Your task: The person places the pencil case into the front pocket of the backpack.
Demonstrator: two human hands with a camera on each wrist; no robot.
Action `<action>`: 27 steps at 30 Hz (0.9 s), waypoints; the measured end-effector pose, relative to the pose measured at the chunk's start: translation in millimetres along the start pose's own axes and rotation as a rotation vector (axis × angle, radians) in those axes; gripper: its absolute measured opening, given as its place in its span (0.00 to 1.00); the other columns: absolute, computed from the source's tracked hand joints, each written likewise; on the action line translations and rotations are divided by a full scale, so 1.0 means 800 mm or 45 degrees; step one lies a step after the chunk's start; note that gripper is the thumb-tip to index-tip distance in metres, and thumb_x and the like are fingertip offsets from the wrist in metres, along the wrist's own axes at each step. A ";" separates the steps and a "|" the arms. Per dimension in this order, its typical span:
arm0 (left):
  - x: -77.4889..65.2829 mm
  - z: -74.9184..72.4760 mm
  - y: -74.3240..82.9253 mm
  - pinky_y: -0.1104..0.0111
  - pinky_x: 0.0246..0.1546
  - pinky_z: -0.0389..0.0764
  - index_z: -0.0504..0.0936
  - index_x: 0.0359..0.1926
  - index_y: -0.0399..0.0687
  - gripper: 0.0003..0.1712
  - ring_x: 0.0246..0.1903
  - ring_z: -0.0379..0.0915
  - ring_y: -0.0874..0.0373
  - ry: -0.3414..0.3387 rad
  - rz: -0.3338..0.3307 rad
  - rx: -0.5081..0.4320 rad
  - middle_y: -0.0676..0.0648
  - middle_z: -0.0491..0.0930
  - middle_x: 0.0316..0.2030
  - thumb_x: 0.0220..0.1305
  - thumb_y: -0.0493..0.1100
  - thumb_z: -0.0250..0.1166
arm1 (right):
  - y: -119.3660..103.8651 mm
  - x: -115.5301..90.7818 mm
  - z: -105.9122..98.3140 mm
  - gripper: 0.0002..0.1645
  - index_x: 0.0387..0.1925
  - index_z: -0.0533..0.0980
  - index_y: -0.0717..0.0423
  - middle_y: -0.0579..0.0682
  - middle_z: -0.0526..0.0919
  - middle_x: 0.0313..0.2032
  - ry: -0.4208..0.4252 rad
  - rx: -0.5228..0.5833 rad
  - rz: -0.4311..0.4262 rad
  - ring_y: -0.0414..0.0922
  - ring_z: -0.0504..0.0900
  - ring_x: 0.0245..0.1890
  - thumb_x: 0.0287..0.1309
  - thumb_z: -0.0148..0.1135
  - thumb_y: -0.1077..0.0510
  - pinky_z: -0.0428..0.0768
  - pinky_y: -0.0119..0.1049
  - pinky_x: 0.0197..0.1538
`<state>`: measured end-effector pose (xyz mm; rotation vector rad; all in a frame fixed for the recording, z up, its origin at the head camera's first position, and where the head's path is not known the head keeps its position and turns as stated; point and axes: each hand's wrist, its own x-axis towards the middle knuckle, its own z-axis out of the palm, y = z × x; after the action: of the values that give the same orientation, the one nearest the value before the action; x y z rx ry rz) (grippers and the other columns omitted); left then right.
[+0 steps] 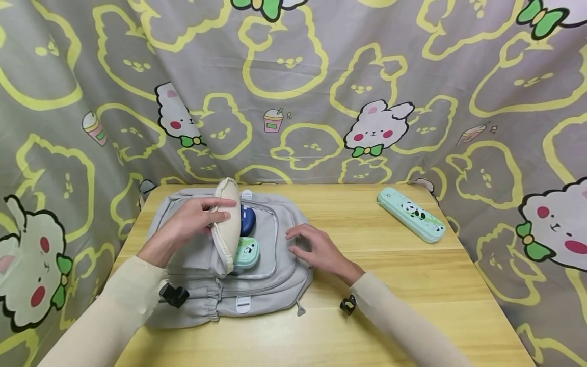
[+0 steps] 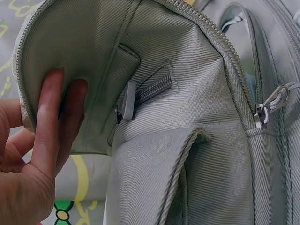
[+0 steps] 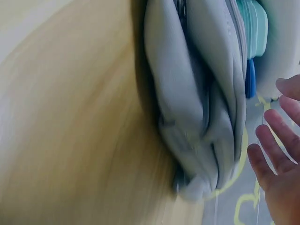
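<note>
A grey backpack (image 1: 290, 265) lies flat on the table with its front pocket unzipped. My left hand (image 1: 194, 219) grips the pocket's flap (image 2: 93, 51), fingers on the grey outer face, and holds it raised with the cream lining (image 1: 228, 214) showing. Inside the pocket sit a mint-green case with a panda print (image 1: 247, 253) and a dark blue rounded item (image 1: 248, 220), both partly hidden by the flap. Over the backpack's right side hovers my right hand (image 1: 318, 248), fingers loosely bent and holding nothing; the right wrist view shows those fingers (image 3: 276, 154) spread apart.
A mint-green panda pencil case (image 1: 411, 214) lies at the table's back right. Behind and beside the wooden table (image 1: 367, 316) hangs a patterned grey curtain (image 1: 312, 112). A zipper pull (image 1: 300, 309) dangles off the backpack's near edge.
</note>
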<state>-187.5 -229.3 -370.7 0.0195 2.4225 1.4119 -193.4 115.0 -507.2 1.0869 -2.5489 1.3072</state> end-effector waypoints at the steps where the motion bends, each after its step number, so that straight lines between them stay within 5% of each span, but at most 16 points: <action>1: 0.000 -0.001 -0.001 0.68 0.34 0.82 0.81 0.74 0.46 0.27 0.39 0.77 0.61 -0.001 -0.005 0.005 0.37 0.69 0.78 0.77 0.43 0.67 | 0.003 -0.002 -0.003 0.14 0.52 0.86 0.55 0.50 0.89 0.58 0.007 -0.004 -0.001 0.50 0.85 0.63 0.66 0.76 0.60 0.80 0.48 0.72; 27: 0.001 -0.004 -0.006 0.67 0.34 0.82 0.82 0.73 0.46 0.26 0.40 0.77 0.58 0.008 -0.002 0.011 0.37 0.69 0.78 0.77 0.42 0.67 | 0.072 -0.072 -0.099 0.18 0.59 0.84 0.58 0.54 0.87 0.61 0.137 -0.178 0.291 0.56 0.83 0.64 0.71 0.73 0.60 0.82 0.59 0.66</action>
<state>-188.0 -234.3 -373.6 0.0149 2.4334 1.4027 -205.3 227.8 -517.2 0.6983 -2.6972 1.1731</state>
